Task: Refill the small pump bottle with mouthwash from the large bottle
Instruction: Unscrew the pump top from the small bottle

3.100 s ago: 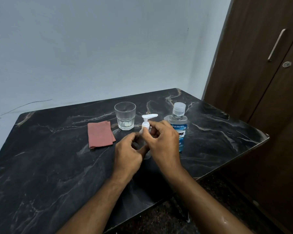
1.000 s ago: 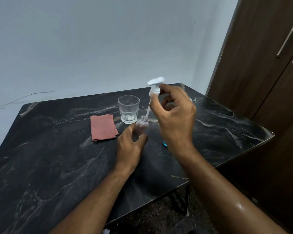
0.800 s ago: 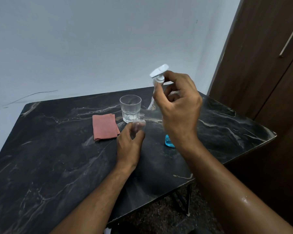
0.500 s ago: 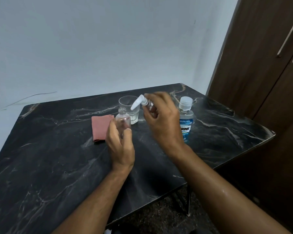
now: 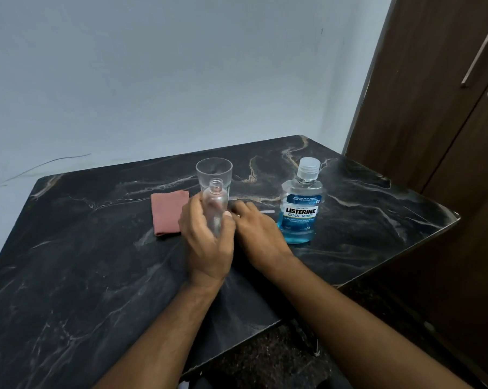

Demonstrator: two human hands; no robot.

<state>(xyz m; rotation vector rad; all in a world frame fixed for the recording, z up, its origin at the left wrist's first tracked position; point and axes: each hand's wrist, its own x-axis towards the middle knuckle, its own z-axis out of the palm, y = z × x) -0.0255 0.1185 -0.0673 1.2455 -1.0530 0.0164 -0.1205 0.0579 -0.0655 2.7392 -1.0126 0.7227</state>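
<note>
Pump bottle point(image 5: 215, 209), uncapped, is grasped by left hand point(image 5: 206, 242); right hand point(image 5: 258, 234) lowers near the table point(image 5: 82, 276) middle (grip unclear); large bottle point(image 5: 301, 204) is capped, unpoured.

Left hand point(image 5: 207, 242) curled, right hand point(image 5: 258, 234) lowered

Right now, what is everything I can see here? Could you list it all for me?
small bottle: one, clear, pump off and neck open, held above the table
mouthwash bottle: one, clear with blue liquid, capped, standing at the right
pump head: one, white, only a sliver shows past the right hand, low by the table
glass: one, clear, upright behind the small bottle
cloth: one, reddish pink, folded, lying at the left
table: one, black marble with pale veins
cupboard door: dark brown, right
left hand: grips the small bottle
right hand: low over the table, by the pump head
</note>
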